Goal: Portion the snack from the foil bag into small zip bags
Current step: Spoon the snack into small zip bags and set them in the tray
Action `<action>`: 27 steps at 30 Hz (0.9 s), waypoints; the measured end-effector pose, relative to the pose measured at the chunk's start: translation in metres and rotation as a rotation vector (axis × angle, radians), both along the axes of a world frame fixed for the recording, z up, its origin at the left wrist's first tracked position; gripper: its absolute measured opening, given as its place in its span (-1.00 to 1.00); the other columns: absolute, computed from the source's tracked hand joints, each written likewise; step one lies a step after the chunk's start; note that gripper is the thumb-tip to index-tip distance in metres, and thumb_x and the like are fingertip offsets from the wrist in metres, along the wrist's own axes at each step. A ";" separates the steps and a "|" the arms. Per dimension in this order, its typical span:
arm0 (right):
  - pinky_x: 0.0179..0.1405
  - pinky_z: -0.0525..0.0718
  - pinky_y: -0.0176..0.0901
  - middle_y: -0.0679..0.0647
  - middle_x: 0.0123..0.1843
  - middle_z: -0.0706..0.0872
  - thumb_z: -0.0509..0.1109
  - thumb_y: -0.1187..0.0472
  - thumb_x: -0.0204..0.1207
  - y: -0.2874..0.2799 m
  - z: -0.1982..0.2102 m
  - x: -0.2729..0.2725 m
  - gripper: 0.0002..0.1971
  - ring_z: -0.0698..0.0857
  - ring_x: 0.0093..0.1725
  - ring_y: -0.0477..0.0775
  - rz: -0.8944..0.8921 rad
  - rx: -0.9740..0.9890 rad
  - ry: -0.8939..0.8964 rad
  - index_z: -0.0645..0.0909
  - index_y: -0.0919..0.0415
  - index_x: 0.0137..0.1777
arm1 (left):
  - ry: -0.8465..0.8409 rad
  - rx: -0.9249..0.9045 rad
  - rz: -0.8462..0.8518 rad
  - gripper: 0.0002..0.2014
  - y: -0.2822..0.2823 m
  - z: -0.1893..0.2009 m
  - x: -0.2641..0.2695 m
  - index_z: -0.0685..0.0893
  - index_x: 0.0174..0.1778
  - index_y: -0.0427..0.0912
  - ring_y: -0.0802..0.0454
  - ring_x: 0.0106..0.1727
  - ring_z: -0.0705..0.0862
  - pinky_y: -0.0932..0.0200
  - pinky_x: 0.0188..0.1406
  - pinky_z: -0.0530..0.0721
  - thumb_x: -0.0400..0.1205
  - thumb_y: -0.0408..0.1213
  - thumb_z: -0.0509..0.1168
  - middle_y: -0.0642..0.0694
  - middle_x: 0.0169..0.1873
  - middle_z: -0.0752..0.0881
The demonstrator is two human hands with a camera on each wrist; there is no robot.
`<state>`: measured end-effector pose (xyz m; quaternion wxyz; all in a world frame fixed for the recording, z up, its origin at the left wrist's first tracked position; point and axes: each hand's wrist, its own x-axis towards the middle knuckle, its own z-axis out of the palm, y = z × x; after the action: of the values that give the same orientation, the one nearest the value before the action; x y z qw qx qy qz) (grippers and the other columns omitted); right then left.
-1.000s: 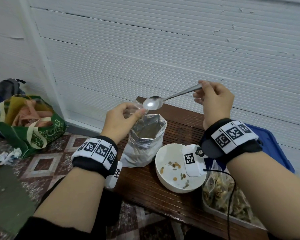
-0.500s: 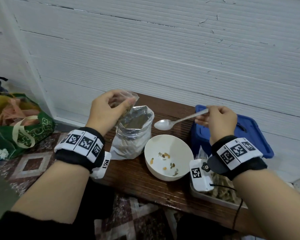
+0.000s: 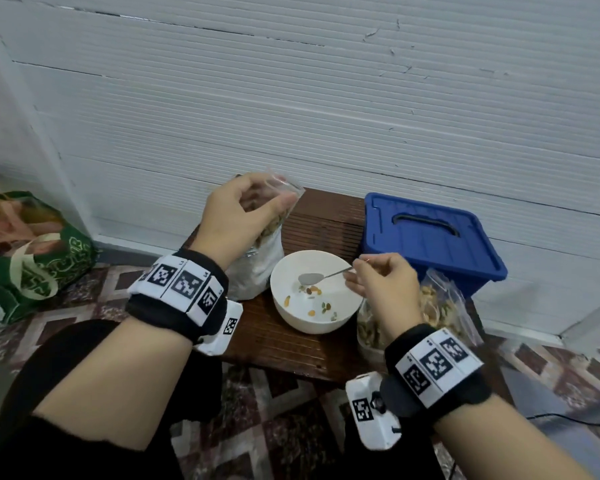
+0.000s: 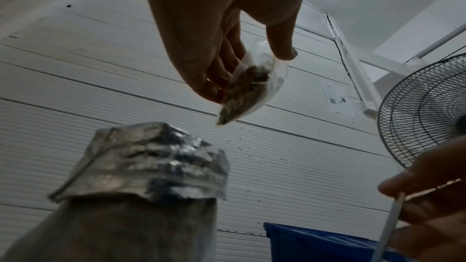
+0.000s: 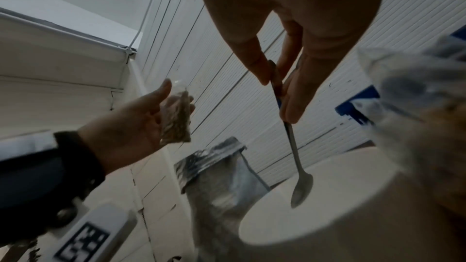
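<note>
My left hand (image 3: 238, 216) holds a small clear zip bag (image 3: 274, 211) part filled with brown snack, up above the open foil bag (image 3: 257, 268); the same zip bag (image 4: 248, 87) hangs from my fingers in the left wrist view. The foil bag (image 4: 151, 158) stands on the wooden table. My right hand (image 3: 378, 285) pinches the handle of a metal spoon (image 3: 312, 278), whose empty bowl hangs over the white bowl (image 3: 284, 306). In the right wrist view the spoon (image 5: 300, 184) points down at the white bowl (image 5: 340, 196). A few snack pieces lie in the bowl.
A blue lidded box (image 3: 430, 237) sits at the back right of the small wooden table (image 3: 291, 344). Filled zip bags (image 3: 437, 306) lie in a tray beside my right hand. A green shopping bag (image 3: 32, 258) stands on the tiled floor at left. A fan (image 4: 423, 111) is nearby.
My right hand has come down and toward me, bringing the spoon from above the foil bag into the white bowl. The left hand still holds the zip bag over the foil bag.
</note>
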<state>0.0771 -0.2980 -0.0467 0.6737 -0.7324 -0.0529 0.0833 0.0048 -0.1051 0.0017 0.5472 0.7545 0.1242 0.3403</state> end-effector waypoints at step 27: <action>-0.16 0.60 -0.15 0.00 -0.24 0.73 0.31 0.01 0.61 -0.045 -0.001 -0.014 -0.75 0.68 -0.19 -0.02 0.139 -0.549 -0.366 0.70 0.17 -0.08 | 0.189 0.092 -0.257 -0.83 -0.074 -0.040 0.009 0.74 -0.05 0.20 0.18 0.01 0.76 0.20 0.10 0.69 0.47 -0.10 0.50 0.09 -0.08 0.82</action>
<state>0.0632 -0.3430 -0.0472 0.4232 -0.8840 -0.1982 0.0072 0.0134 -0.1794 -0.0379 0.5371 0.8171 0.0619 0.2001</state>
